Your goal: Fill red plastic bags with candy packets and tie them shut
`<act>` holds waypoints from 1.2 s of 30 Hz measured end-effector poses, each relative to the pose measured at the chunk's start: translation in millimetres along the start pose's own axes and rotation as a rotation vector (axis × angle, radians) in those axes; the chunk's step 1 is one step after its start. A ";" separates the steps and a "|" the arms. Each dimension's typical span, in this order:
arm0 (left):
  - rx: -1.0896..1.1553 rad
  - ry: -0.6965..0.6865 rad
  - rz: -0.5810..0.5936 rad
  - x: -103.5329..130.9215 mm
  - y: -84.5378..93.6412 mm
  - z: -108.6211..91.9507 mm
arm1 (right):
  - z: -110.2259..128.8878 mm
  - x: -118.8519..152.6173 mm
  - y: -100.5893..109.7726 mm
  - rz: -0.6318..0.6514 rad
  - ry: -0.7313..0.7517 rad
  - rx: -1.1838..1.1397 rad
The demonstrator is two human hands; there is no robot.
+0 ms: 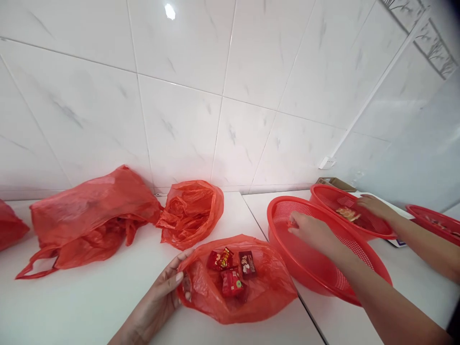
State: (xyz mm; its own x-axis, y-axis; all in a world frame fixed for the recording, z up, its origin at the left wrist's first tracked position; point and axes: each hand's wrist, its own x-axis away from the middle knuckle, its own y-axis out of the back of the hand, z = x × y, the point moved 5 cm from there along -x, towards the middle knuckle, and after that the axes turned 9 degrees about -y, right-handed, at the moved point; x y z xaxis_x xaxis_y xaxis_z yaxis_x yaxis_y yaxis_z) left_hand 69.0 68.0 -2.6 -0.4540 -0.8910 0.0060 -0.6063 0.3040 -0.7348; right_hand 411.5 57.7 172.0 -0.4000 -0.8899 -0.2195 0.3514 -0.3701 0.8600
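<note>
My left hand (pixel 167 290) pinches the rim of a red plastic bag (pixel 268 306), holding it open on the table. Inside lie several small wrapped sweets: a red and gold one (pixel 226 258), a red packet (pixel 232 281) and a dark brown-red packet (pixel 247 264). Over the near red basket (pixel 327 282), to the right of the bag, is my right hand (pixel 311 232). Its fingers are closed around something small and red, perhaps a packet, mostly hidden by the fingers.
Another person's hand (pixel 375 206) reaches into a second red basket (pixel 386 235) holding light-coloured packets (pixel 348 214). A third basket (pixel 433 211) stands far right. Along the tiled wall sit an opened red bag (pixel 212 201) and a large bundle of red bags (pixel 93 206).
</note>
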 end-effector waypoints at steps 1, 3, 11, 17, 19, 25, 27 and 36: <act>0.001 0.001 0.002 0.0 0.4 0.5 | 6.2 6.2 0.6 0.035 0.024 0.026; -0.002 0.007 0.006 0.1 0.9 1.4 | 25.2 23.3 0.9 0.102 0.097 0.064; 0.011 -0.005 0.032 2.7 -4.1 -2.5 | 76.1 78.6 -18.0 0.305 0.224 0.084; -0.001 -0.016 0.030 0.3 -2.5 -1.1 | 3.3 110.0 -42.1 0.384 -0.053 -0.004; -0.006 -0.004 0.027 -0.6 -1.7 0.3 | -29.4 127.0 -57.8 0.431 -0.144 -0.068; -0.017 0.021 -0.005 -1.0 3.7 2.7 | -100.8 165.4 -98.9 0.396 -0.475 -0.408; -0.020 0.026 -0.016 -0.8 3.1 2.4 | -105.6 169.4 -111.1 0.399 -0.584 -0.549; -0.060 0.012 0.000 -0.2 -6.5 -1.9 | -44.2 153.7 -140.7 0.532 -0.548 -0.893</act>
State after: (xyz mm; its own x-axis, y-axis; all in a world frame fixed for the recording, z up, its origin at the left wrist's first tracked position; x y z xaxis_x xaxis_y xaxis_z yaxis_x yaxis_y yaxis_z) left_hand 71.8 66.8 3.5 -0.4611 -0.8872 0.0145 -0.6441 0.3234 -0.6932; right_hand 338.0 -38.8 -3.1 -0.2583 -0.8355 0.4850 0.9658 -0.2362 0.1075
